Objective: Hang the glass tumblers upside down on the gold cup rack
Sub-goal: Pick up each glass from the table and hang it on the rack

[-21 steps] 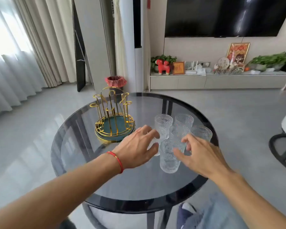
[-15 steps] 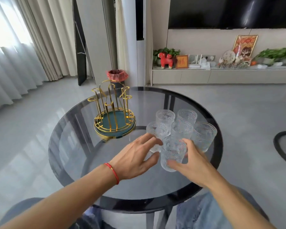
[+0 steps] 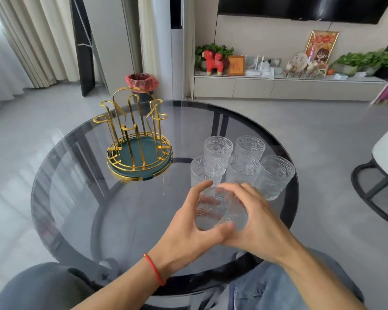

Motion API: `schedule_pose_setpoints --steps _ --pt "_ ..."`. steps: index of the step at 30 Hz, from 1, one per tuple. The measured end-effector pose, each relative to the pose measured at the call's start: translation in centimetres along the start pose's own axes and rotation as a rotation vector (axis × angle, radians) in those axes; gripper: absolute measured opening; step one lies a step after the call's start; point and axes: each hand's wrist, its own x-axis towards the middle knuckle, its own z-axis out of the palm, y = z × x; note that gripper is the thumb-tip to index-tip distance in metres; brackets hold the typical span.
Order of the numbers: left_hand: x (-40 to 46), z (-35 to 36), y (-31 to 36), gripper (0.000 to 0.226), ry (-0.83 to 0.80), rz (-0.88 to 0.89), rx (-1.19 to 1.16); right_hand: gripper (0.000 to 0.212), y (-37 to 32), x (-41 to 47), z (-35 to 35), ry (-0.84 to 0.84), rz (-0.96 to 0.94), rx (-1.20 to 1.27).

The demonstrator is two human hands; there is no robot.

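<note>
Both hands, left hand [image 3: 188, 229] and right hand [image 3: 253, 222], are wrapped around 1 embossed glass tumbler [image 3: 221, 210] above the surface [image 3: 81, 198] (5 more standing behind). Probably slick, breakable glass, so grip the patterned sides. Gold cup rack [image 3: 134, 139] sits empty, well left.

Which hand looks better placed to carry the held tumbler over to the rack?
Probably the left hand. The gold wire cup rack stands on the left of the round dark glass table. Both hands hold the clear embossed glass tumbler; the right hand would have to cross over.
</note>
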Motion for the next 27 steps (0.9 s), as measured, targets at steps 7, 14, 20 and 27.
schedule_pose_setpoints --steps 7,14,20,27 --pt "0.2 -3.5 3.2 0.068 0.196 -0.102 -0.213 0.062 -1.7 0.1 1.4 0.071 -0.006 0.298" --pt "2.0 -8.4 2.7 0.067 0.072 -0.165 -0.659 0.046 -4.6 3.2 3.9 0.013 0.135 0.69" --pt "3.6 -10.8 0.0 0.042 0.044 -0.119 -0.382 0.042 -6.7 7.1 4.1 0.202 0.042 0.394" --pt "5.8 -15.7 -4.3 0.034 0.392 -0.138 1.052 0.038 -8.0 15.1 -2.1 0.482 0.011 0.201"
